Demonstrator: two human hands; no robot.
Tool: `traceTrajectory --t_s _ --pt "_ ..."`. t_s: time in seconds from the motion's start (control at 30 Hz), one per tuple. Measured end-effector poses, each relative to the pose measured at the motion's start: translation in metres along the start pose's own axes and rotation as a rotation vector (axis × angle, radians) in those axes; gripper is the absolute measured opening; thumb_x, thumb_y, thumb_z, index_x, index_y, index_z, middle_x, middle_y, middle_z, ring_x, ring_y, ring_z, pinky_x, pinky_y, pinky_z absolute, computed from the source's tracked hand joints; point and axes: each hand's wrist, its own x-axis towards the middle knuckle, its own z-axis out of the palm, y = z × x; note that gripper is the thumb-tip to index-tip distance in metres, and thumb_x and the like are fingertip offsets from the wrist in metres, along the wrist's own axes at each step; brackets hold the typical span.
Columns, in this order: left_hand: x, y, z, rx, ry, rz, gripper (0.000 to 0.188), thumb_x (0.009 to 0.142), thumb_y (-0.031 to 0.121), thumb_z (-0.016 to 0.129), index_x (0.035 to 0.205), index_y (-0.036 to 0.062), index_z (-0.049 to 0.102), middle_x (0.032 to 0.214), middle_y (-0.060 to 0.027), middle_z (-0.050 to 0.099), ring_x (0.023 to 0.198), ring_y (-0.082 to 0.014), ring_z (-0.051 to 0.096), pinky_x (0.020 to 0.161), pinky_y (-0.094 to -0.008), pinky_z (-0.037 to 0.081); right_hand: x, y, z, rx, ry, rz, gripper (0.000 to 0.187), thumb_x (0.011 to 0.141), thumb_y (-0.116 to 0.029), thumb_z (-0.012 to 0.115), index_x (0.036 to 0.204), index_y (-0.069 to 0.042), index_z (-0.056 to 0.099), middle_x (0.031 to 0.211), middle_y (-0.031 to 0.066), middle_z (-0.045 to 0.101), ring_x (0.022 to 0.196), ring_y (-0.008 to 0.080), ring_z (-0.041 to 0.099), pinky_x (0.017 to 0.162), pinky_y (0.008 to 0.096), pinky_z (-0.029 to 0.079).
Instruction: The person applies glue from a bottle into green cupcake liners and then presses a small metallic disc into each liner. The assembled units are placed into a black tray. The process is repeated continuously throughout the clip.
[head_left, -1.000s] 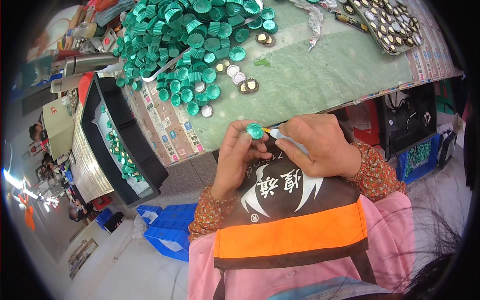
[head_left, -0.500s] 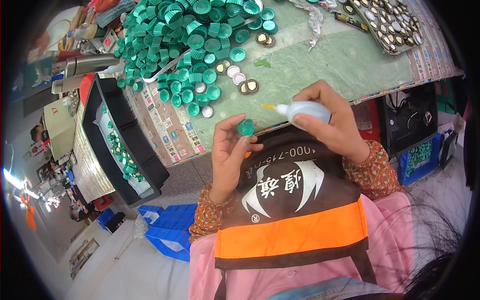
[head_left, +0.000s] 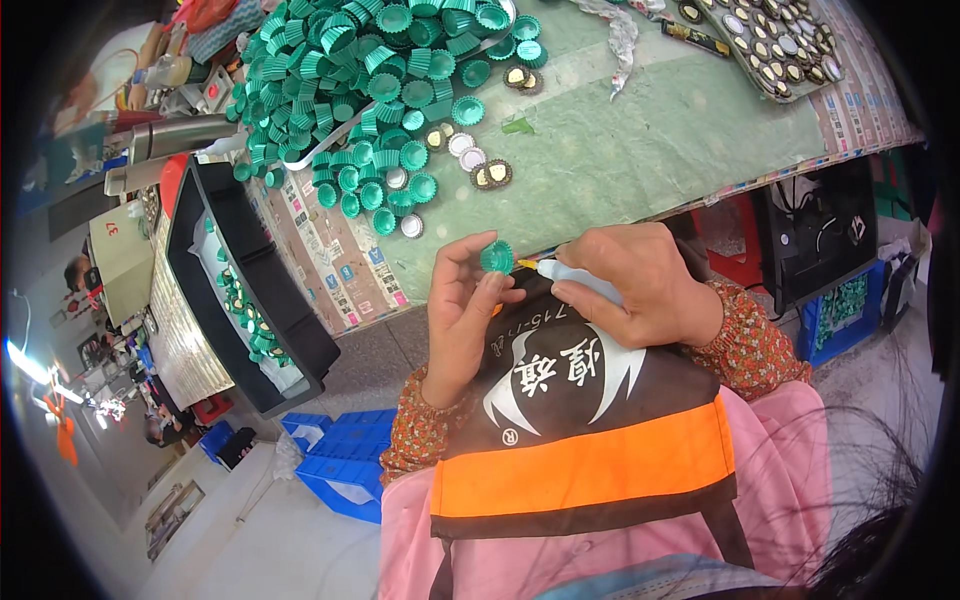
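A workroom spreads out around a table [head_left: 690, 150] covered in pale green sheeting, with blue crates [head_left: 352, 470] on the floor to the left. A heap of green fluted cups [head_left: 385, 90] fills the table's far left part, some spilling toward the near edge. Beside them lie white discs [head_left: 466, 151] and dark round pieces with pale centres [head_left: 491, 175]; many more like these crowd the far right corner. The person's left hand [head_left: 462, 310] pinches one green cup [head_left: 496, 256] between thumb and fingers, just off the table's near edge, above a dark apron [head_left: 575, 385]. The right hand [head_left: 645, 285] grips a whitish squeeze bottle [head_left: 588, 280], its yellow tip [head_left: 527, 264] at the cup's right side; whether they touch is unclear.
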Motion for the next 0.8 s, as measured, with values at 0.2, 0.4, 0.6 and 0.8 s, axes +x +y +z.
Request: traceTrajectory --t_s 0.2,0.4,0.6,0.8 --pt "-0.0010 -0.0031 0.0012 0.068 -0.015 0.045 0.041 0.100 0.004 0.057 0.139 0.0050 0.045 0.120 -0.0048 0.056 0.108 -0.0107 0.057 0.091 -0.0289 0.055 0.0008 -0.0021 0.0012 -0.049 -0.018 -0.024 0.021 0.083 -0.013 0.074 0.092 -0.005 0.057 0.072 0.0111 0.058 0.065 0.0327 0.062 0.055 0.0425 0.047" --pt "-0.0010 -0.0068 -0.0002 0.076 -0.017 0.050 0.040 0.100 0.000 0.057 0.138 0.0047 0.045 0.126 -0.0056 0.053 0.112 -0.0115 0.056 0.094 -0.0298 0.054 0.0003 -0.0038 0.0036 -0.042 -0.022 -0.043 0.023 0.083 -0.012 0.074 0.093 -0.005 0.055 0.072 0.0108 0.057 0.065 0.0326 0.061 0.055 0.0429 0.046" --pt "-0.0006 -0.0059 0.0003 0.068 -0.029 0.057 0.041 0.099 0.000 0.057 0.138 0.0048 0.045 0.126 -0.0054 0.052 0.113 -0.0120 0.056 0.093 -0.0297 0.054 0.0013 -0.0029 0.0030 -0.055 -0.019 -0.036 0.023 0.083 -0.012 0.073 0.093 -0.005 0.054 0.071 0.0107 0.057 0.064 0.0330 0.061 0.055 0.0428 0.046" --pt "-0.0008 -0.0023 -0.0027 -0.024 -0.031 -0.022 0.041 0.101 0.007 0.057 0.140 0.0052 0.045 0.121 -0.0059 0.056 0.105 -0.0125 0.058 0.089 -0.0310 0.057 0.0002 -0.0022 -0.0024 0.018 -0.058 0.068 0.022 0.085 -0.016 0.073 0.094 -0.005 0.057 0.074 0.0120 0.060 0.068 0.0343 0.064 0.056 0.0423 0.048"
